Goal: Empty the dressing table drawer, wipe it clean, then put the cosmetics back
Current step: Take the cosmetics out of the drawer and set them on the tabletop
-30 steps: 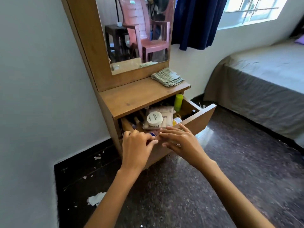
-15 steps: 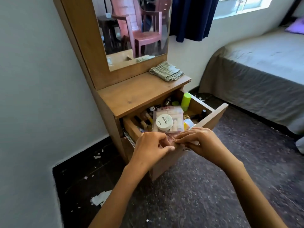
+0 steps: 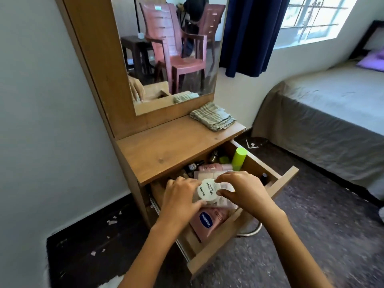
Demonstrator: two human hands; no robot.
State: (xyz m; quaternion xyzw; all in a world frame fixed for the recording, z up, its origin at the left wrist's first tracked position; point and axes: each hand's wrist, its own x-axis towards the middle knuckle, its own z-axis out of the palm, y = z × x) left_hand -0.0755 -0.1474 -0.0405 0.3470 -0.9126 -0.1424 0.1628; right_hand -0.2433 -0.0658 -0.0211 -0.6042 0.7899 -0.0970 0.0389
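Note:
The dressing table drawer (image 3: 268, 192) is pulled far out and full of cosmetics. Both hands reach into it. My left hand (image 3: 180, 202) and my right hand (image 3: 243, 190) curl round a clear plastic case (image 3: 223, 201) with a round white nail polish remover tub (image 3: 208, 190) on top. Beneath lies a pink Vaseline tube (image 3: 207, 222). A lime green bottle (image 3: 239, 156), a pink tube (image 3: 212, 167) and dark nail polish bottles (image 3: 193, 166) lie further back.
A folded striped cloth (image 3: 214, 117) lies on the table top (image 3: 166, 150) at the right, below the mirror (image 3: 172, 50). A bed (image 3: 332, 104) stands to the right. White wall at left. Paper scraps litter the dark floor (image 3: 311, 235).
The drawer has slid much further out. My hands moved from its front edge into the drawer and took hold of the clear case with the white tub.

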